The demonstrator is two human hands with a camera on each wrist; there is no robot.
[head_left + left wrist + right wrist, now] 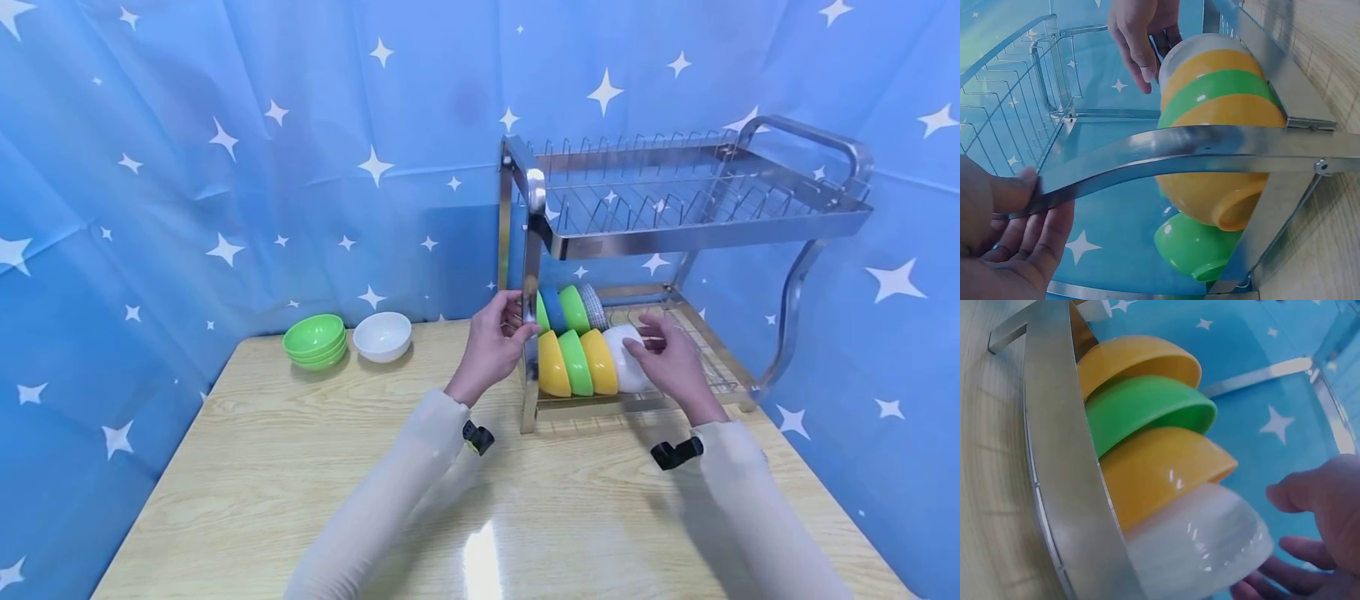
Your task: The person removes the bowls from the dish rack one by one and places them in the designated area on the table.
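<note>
My left hand (492,346) grips the front left post of a two-tier metal dish rack (705,237); in the left wrist view its thumb and fingers (1047,244) lie on opposite sides of the bar. At the lower tier, my right hand (671,358) is beside a white bowl (628,360), its fingertips right at the rim and its thumb apart from the bowl in the right wrist view. That bowl stands on edge at the right end of the front row, beside a yellow bowl (1166,469), a green bowl (1147,412) and another yellow bowl (1141,359).
Behind them stand a blue bowl (552,310), a green bowl (574,310) and a patterned bowl (593,307). Stacked green bowls (315,340) and a white bowl (382,337) sit at the wooden table's (300,467) back left. The rack's upper tier has wire dividers (652,204).
</note>
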